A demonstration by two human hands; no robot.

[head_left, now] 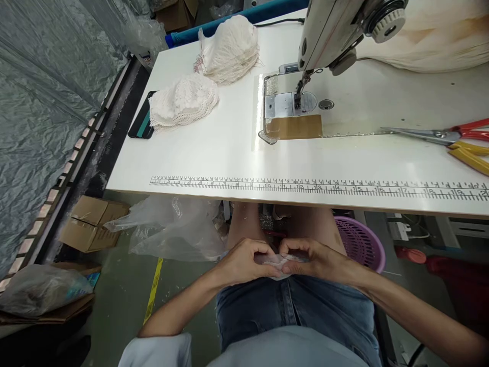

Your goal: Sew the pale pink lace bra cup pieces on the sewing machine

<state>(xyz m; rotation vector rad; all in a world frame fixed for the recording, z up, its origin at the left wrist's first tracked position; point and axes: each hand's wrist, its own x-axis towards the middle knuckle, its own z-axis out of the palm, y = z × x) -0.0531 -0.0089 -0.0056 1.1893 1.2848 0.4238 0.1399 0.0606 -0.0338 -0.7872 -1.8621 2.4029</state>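
My left hand (244, 262) and my right hand (315, 260) meet over my lap, below the table's front edge. Both have their fingers curled and pinched on a small pale lace piece (280, 264) held between them; most of it is hidden by the fingers. On the white sewing table (214, 153) lie two piles of white lace pieces, one nearer (183, 102) and one farther back (231, 48). The sewing machine (336, 30) stands at the far middle, its needle (297, 99) over the metal plate.
Red and yellow handled scissors (458, 140) lie at the table's right. A dark phone (141, 122) sticks out under the nearer pile. A printed ruler (317, 187) runs along the front edge. Below are a clear plastic bag (171, 229), cardboard boxes (89, 224) and a purple basket (361, 244).
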